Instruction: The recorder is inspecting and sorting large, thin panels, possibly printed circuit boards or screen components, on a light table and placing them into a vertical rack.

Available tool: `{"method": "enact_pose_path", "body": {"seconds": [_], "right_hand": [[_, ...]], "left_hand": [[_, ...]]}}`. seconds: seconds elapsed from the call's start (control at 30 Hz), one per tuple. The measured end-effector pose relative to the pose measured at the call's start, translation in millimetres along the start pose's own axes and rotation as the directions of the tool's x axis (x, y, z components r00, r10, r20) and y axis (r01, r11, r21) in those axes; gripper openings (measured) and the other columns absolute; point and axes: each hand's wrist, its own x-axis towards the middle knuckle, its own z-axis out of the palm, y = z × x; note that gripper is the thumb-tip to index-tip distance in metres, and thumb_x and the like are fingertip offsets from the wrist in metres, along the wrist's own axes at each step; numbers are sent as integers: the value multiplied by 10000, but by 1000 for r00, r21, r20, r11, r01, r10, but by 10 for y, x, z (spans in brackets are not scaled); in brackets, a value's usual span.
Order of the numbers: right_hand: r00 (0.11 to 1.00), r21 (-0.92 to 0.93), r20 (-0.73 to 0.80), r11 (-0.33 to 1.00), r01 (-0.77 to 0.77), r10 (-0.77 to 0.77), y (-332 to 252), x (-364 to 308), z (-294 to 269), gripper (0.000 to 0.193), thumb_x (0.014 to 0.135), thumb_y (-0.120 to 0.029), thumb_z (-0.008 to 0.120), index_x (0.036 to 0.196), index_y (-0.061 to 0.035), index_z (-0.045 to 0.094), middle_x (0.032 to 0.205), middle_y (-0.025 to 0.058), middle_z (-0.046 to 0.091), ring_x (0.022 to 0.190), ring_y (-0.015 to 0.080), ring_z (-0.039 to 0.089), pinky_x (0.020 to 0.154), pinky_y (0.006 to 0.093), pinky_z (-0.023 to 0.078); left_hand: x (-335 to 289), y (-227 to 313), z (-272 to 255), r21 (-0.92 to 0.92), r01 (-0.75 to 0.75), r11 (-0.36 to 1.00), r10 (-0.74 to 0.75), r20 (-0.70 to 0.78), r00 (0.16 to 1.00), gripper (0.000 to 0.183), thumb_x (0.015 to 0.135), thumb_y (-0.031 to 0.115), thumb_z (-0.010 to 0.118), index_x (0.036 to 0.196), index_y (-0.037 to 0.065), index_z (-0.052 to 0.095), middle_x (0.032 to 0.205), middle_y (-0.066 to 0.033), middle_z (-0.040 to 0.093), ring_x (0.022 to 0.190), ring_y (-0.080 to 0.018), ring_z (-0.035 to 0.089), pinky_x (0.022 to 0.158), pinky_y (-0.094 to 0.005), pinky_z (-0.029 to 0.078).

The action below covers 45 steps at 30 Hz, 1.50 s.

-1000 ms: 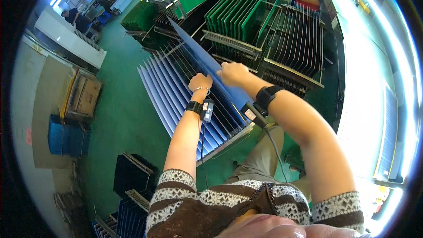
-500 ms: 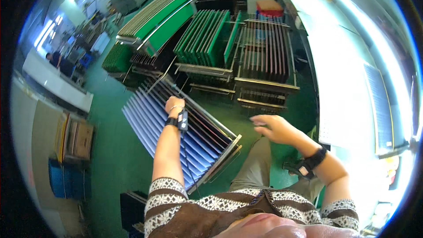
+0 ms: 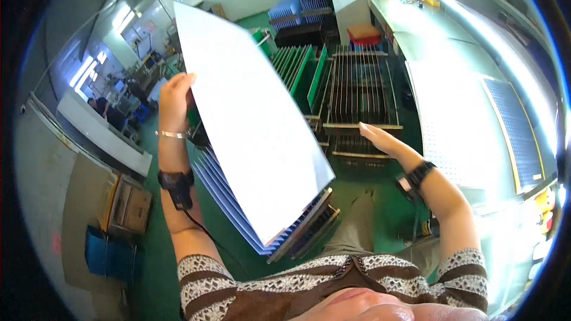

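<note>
A large flat white panel (image 3: pixel 244 113) is raised in front of me, tilted above a rack of blue-white sheets (image 3: pixel 223 193). My left hand (image 3: pixel 176 98) grips its left edge, with the thumb on the white face and the other fingers partly hidden behind it. My right hand (image 3: pixel 380 138) is apart from the panel, to its right, holding nothing, fingers stretched forward. Beneath the panel, much of the rack is covered; its metal end bar (image 3: pixel 300 226) shows at the panel's lower right corner.
Racks of green boards (image 3: pixel 297 68) and dark upright boards (image 3: pixel 360 92) stand ahead. On the right runs a long bright worktable (image 3: pixel 443 110) with a dark perforated panel (image 3: pixel 514 131). A red stool (image 3: pixel 364 34) stands at the back. A blue bin (image 3: pixel 107 252) is at lower left.
My left hand has lifted the white panel up out of the rack and moved left and forward. My right hand has moved slightly forward, still empty. My view has tilted up.
</note>
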Motion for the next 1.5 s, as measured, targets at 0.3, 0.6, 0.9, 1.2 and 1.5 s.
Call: {"method": "enact_pose_path", "body": {"seconds": [0.3, 0.6, 0.9, 1.2, 1.5], "right_hand": [[784, 654, -605, 648, 390, 138, 62, -200, -381, 452, 864, -397, 528, 1051, 14, 538, 998, 104, 552, 912, 190, 530, 795, 315, 445], [353, -154, -913, 974, 169, -205, -831, -3515, -1624, 329, 896, -309, 491, 1017, -27, 608, 814, -18, 584, 737, 58, 501, 681, 212, 398], [47, -53, -998, 891, -451, -35, -803, -6019, -1211, 317, 862, -291, 529, 940, 1, 623, 801, -11, 589, 702, 66, 506, 640, 220, 405], [5, 51, -998, 807, -588, 66, -110, -6837, -581, 311, 858, -255, 558, 655, -23, 596, 575, -69, 462, 552, 34, 394, 516, 210, 328], [-42, 15, -999, 772, -636, -15, -359, -6869, -615, 252, 859, -237, 558, 844, -1, 643, 720, -38, 554, 683, 53, 463, 629, 199, 376]], "left_hand": [[-554, -487, 827, -186, 37, 982, 39, 389, 920, 206, 880, 179, 539, 698, 87, 514, 559, 90, 360, 470, -5, 296, 416, -179, 220], [-1452, -640, 2723, -386, 482, 786, 105, 852, 512, 287, 930, 246, 438, 895, -18, 545, 774, -95, 604, 769, -169, 615, 722, -294, 520], [-3578, -353, 3755, 140, 807, 573, 406, 808, -428, 346, 940, 276, 394, 1135, -4, 452, 1231, -174, 454, 1167, -267, 446, 968, -367, 387], [-4732, -700, 3936, 553, 600, 579, 352, 494, -795, 446, 934, 348, 387, 1272, 58, 370, 1341, -95, 359, 1229, -234, 373, 1010, -368, 327], [-4362, -545, 4135, 435, 672, 599, 282, 671, -686, 431, 914, 354, 442, 1210, 41, 434, 1238, -58, 451, 1136, -169, 455, 920, -304, 390]]}}
